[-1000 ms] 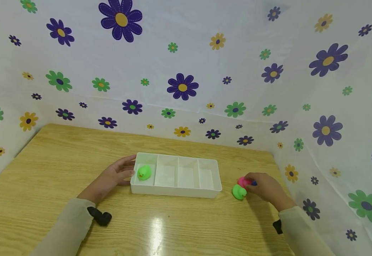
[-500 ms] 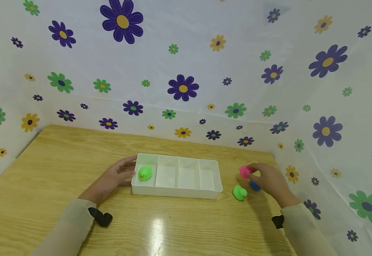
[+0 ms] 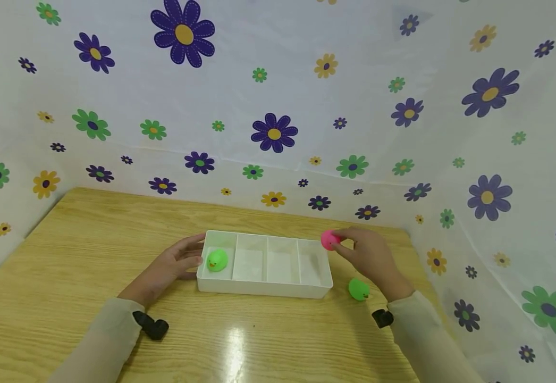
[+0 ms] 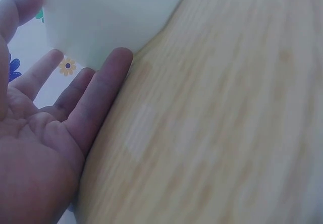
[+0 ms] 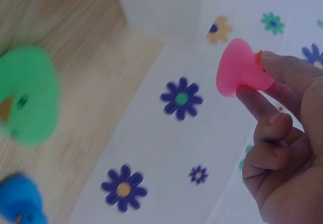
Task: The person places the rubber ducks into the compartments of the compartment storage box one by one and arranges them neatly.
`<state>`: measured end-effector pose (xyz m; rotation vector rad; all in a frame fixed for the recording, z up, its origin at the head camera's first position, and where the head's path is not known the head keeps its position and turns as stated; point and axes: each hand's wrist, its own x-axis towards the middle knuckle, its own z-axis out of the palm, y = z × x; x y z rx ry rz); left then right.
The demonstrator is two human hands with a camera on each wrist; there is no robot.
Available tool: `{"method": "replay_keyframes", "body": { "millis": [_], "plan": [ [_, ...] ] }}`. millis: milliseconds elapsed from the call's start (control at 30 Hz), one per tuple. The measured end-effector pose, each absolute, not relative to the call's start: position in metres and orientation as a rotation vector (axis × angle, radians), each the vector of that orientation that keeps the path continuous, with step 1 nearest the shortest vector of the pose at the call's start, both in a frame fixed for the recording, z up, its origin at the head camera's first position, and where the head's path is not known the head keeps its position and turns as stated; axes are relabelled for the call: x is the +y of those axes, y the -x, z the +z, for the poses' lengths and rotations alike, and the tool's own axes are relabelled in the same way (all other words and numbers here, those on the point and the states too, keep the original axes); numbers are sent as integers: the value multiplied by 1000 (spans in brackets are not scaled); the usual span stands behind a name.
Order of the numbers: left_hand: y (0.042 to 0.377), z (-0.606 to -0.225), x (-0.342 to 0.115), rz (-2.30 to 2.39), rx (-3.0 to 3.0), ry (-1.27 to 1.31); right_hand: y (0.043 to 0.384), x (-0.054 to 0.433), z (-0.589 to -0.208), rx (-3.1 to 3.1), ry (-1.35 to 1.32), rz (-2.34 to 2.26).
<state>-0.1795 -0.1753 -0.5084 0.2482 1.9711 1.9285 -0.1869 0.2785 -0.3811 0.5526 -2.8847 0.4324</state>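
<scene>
Pink toy (image 3: 328, 240) was pinched by right hand (image 3: 371, 258), partitioned tray (image 3: 264, 288) was touched by left hand (image 3: 175, 263), green duck (image 3: 218, 260) was housed inside, second green duck (image 3: 358, 289) was set on table (image 3: 187, 319)

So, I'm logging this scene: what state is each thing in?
Left hand: touching the tray
Right hand: pinching the pink duck
Pink duck: held aloft
Tray: upright, three compartments empty
First green duck: in the tray's leftmost compartment
Second green duck: on the table
Blue duck: on the table
</scene>
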Motion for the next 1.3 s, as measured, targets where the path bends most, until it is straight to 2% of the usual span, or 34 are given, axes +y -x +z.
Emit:
{"method": "replay_keyframes", "body": {
  "millis": [333, 667, 1000, 1300],
  "plan": [
    [178, -507, -173, 1927, 1968, -225, 186, 215, -374, -2881, -628, 495],
    [176, -509, -174, 1920, 1985, -241, 183, 162, -383, -2900, -764, 632],
    [176, -508, -173, 1926, 1976, -220, 187, 134, -407, -2915, -898, 613],
    [175, -511, -173, 1929, 1982, -215, 194, 123, -425, -2992, -875, 569]
  ]
}}
